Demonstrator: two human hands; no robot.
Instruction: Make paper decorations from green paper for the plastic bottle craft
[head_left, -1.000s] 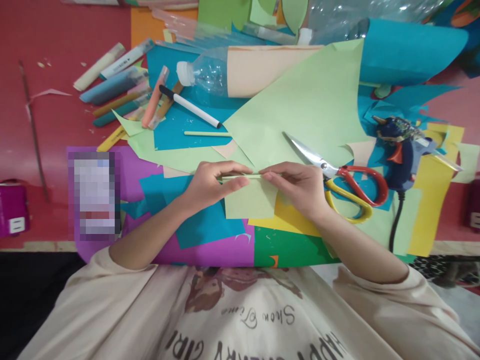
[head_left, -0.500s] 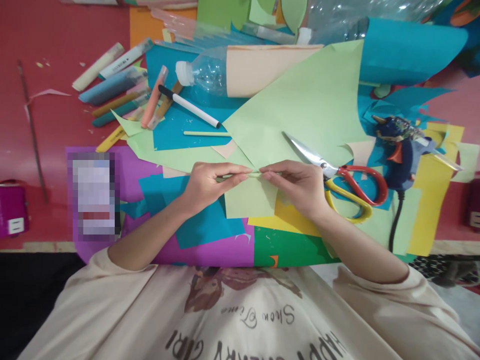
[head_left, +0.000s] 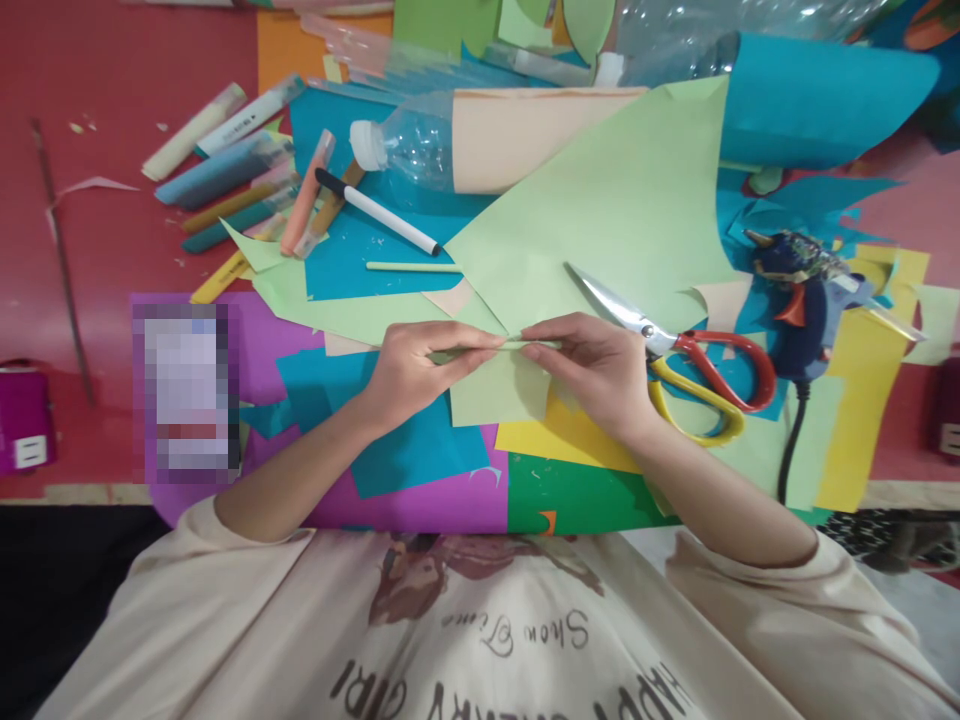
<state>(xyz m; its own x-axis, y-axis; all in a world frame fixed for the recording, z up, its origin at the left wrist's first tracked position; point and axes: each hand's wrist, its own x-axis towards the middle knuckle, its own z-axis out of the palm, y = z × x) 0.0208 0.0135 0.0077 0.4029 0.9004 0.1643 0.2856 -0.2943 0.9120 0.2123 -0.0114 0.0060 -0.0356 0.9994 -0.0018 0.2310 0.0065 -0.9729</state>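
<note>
In the head view, the left hand (head_left: 416,368) and right hand (head_left: 596,368) pinch the far edge of a small green paper (head_left: 499,392) between thumbs and fingers, centred before the shirt (head_left: 487,630). That edge, its long axis, runs left to right; it seems rolled, though fingers hide much. The flat part points toward the shirt. Scissors (head_left: 649,336) lie just beside the right hand, blades pointing away and leftward.

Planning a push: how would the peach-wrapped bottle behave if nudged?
The bottle would probably roll, lying rounded on its side. It may disturb the green sheet overlapping it. Thin-looking clear plastic suggests it's light.
</note>
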